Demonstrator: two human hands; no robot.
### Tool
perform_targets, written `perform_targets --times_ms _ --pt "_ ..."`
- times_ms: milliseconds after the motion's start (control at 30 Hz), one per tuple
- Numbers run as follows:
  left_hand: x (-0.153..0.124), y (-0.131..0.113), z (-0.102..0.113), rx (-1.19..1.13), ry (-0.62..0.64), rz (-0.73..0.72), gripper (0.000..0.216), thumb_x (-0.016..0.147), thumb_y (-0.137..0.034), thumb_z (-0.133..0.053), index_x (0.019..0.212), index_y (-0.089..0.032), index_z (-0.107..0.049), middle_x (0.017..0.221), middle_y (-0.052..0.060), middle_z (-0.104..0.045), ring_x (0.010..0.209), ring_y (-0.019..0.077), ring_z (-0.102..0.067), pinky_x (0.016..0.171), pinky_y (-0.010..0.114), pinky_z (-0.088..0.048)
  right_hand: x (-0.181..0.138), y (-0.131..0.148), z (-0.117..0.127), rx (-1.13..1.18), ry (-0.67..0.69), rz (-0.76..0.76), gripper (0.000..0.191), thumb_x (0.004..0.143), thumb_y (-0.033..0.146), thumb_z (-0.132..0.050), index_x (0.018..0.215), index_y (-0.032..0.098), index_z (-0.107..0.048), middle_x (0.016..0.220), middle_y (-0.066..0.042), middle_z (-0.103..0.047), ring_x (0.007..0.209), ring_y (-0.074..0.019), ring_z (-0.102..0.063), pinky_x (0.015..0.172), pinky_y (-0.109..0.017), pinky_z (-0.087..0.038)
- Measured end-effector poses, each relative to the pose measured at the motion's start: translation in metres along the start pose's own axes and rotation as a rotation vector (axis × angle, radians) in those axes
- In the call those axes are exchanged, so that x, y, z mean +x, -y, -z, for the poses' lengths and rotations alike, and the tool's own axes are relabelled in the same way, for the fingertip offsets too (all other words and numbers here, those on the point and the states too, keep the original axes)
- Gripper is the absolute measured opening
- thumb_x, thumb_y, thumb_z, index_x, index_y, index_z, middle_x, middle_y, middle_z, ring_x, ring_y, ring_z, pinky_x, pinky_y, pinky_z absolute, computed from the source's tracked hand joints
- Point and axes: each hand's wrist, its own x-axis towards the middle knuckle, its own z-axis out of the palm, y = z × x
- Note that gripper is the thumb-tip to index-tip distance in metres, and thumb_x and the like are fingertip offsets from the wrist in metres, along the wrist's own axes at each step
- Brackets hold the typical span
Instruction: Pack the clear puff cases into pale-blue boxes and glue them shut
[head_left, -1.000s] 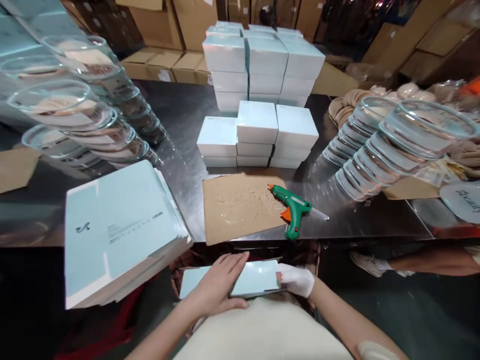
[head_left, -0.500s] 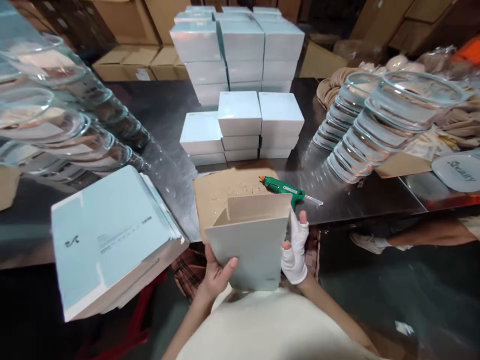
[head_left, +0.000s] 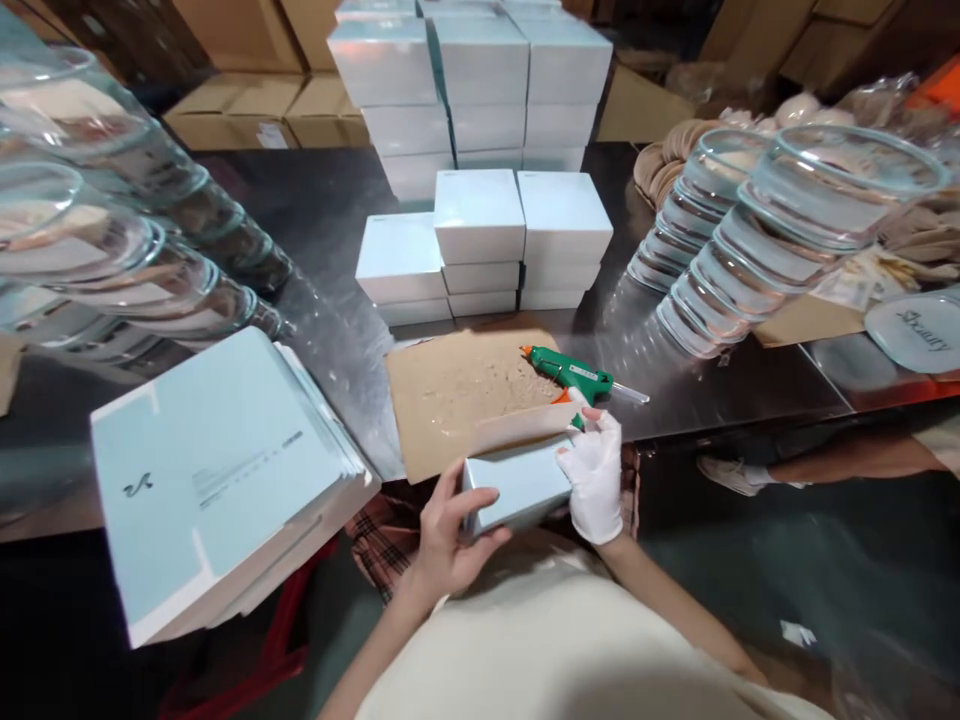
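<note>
A pale blue cardboard box [head_left: 521, 487] is held between both hands above my lap, with a pale flap [head_left: 529, 428] standing up along its far edge. My bare left hand [head_left: 454, 530] grips its left end, fingers over the top and thumb at the near side. At the right end, my right hand [head_left: 596, 475], in a white glove with bare fingertips, closes on the box's corner. A green glue gun [head_left: 574, 372] with an orange tip lies just beyond, on a brown cardboard sheet [head_left: 442, 390] dotted with glue bits.
Flat pale blue box blanks [head_left: 217, 470] are piled at the left. Finished white boxes [head_left: 480, 215] stand stacked behind. Leaning stacks of clear round containers [head_left: 757, 260] flank the dark table [head_left: 322, 215]. At the right, a person's leg [head_left: 840, 462] shows.
The box has turned from standing upright with its top open to lying lower, a long side facing up. Both hands have shifted their hold on it. The view has moved slightly.
</note>
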Motion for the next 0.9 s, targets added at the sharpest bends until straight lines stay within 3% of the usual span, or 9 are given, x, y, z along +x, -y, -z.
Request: perform_targets --times_ms 67,167,233,300,400,567,667,733,900 --pt "0.001 0.003 0.014 0.088 0.053 -0.024 0.03 0.091 -0.039 -0.076 0.116 -0.026 -0.065 0.133 0.014 -0.065 0.117 0.0282 -0.07 0.093 0.04 -0.058 0.014 0.003 0.015 -0.087 0.035 -0.022 0.047 0.09 0.047 -0.064 0.129 0.026 -0.048 0.146 -0.017 -0.061 0.114 -0.0245 -0.069 0.098 -0.04 -0.056" --pt "-0.004 0.014 0.027 0.102 -0.06 0.067 0.025 0.093 -0.034 -0.073 0.115 -0.024 -0.069 0.126 0.011 -0.068 0.121 0.0272 -0.068 0.099 0.038 -0.055 0.044 0.01 0.043 -0.55 -0.023 -0.082 0.039 0.093 0.058 -0.055 0.105 0.022 -0.062 0.112 -0.014 -0.073 0.095 -0.0257 -0.071 0.091 -0.04 -0.054" --pt "-0.007 0.022 0.028 0.072 -0.102 0.127 0.026 0.094 -0.033 -0.072 0.118 -0.024 -0.067 0.122 0.009 -0.068 0.126 0.0271 -0.065 0.105 0.038 -0.052 0.067 0.012 0.055 -0.84 -0.014 -0.202 0.041 0.084 0.062 -0.065 0.088 0.021 -0.065 0.093 -0.011 -0.073 0.09 -0.0283 -0.069 0.089 -0.041 -0.051" --pt "-0.01 0.028 0.022 0.033 -0.1 0.172 0.025 0.096 -0.035 -0.069 0.119 -0.025 -0.065 0.121 0.008 -0.067 0.129 0.0268 -0.062 0.108 0.038 -0.049 0.086 0.01 0.061 -0.921 0.07 -0.338 0.036 0.07 0.053 -0.08 0.074 0.021 -0.065 0.077 -0.008 -0.07 0.084 -0.0278 -0.068 0.082 -0.037 -0.049" --pt "-0.016 0.032 0.01 -0.007 -0.138 0.248 0.024 0.101 -0.04 -0.061 0.121 -0.027 -0.061 0.126 0.008 -0.064 0.128 0.0251 -0.06 0.108 0.038 -0.047 0.101 0.0 0.063 -0.797 0.13 -0.415 0.027 0.061 0.038 -0.082 0.061 0.02 -0.062 0.058 -0.002 -0.063 0.067 -0.0208 -0.064 0.067 -0.029 -0.046" --pt "-0.023 0.031 -0.002 -0.103 -0.189 0.29 0.03 0.1 -0.052 -0.059 0.119 -0.028 -0.06 0.125 0.01 -0.064 0.119 0.0268 -0.063 0.1 0.041 -0.051 0.095 -0.006 0.068 -0.534 0.04 -0.396 0.031 0.074 0.05 -0.064 0.074 0.019 -0.062 0.06 -0.003 -0.065 0.054 -0.0174 -0.06 0.054 -0.029 -0.049" --pt "-0.013 0.026 -0.001 -0.113 -0.201 0.268 0.028 0.098 -0.048 -0.063 0.116 -0.026 -0.063 0.124 0.01 -0.067 0.116 0.0264 -0.066 0.096 0.039 -0.053 0.078 0.009 0.064 -0.376 -0.101 -0.222 0.044 0.071 0.053 -0.072 0.098 0.019 -0.061 0.078 -0.003 -0.072 0.062 -0.0181 -0.065 0.058 -0.031 -0.055" --pt "0.0 0.022 -0.001 -0.084 -0.224 0.23 0.026 0.098 -0.044 -0.066 0.115 -0.025 -0.064 0.12 0.009 -0.068 0.118 0.0258 -0.066 0.096 0.037 -0.054 0.063 0.023 0.059 -0.241 -0.16 -0.07 0.046 0.07 0.049 -0.081 0.101 0.021 -0.061 0.083 -0.003 -0.072 0.064 -0.0172 -0.065 0.061 -0.031 -0.057" --pt "0.032 0.005 -0.01 0.089 -0.208 0.09 0.026 0.095 -0.035 -0.071 0.117 -0.023 -0.064 0.108 0.008 -0.069 0.123 0.0273 -0.063 0.103 0.04 -0.052 0.018 0.046 0.055 -0.252 0.006 -0.057 0.027 0.086 0.046 -0.077 0.097 0.022 -0.071 0.09 -0.006 -0.077 0.064 -0.0194 -0.063 0.06 -0.035 -0.057"
